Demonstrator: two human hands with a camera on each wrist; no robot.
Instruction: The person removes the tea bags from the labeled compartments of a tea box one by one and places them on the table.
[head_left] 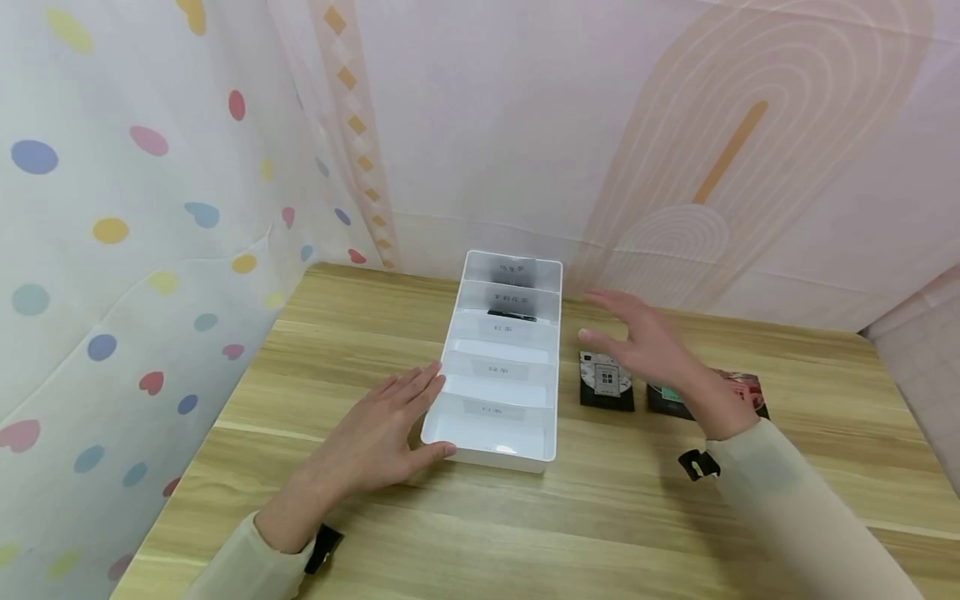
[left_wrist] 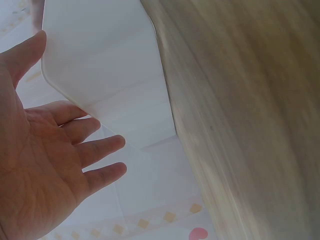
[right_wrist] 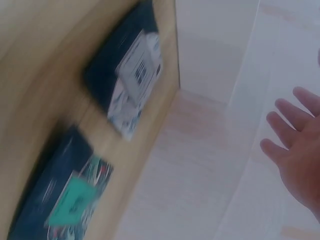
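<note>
A long white box (head_left: 495, 460) with several compartments and labelled dividers stands on the table. At its near left corner, my left hand (head_left: 375, 429) touches the rim with fingers stretched out, thumb at the front edge. The left wrist view shows that palm beside the box's white wall (left_wrist: 110, 75). My right hand (head_left: 652, 333) is raised to the right of the box, fingers extended and holding nothing. Below it lies a black packet with a grey label (head_left: 606, 382). Inside the second compartment from the back, the edge of a dark packet (head_left: 512, 316) shows.
Farther right, a packet with a green label (head_left: 667, 403) and a reddish packet (head_left: 748, 390) lie partly hidden by my right forearm. Patterned curtains (head_left: 487, 125) hang behind the wooden table (head_left: 600, 533) and along its left side.
</note>
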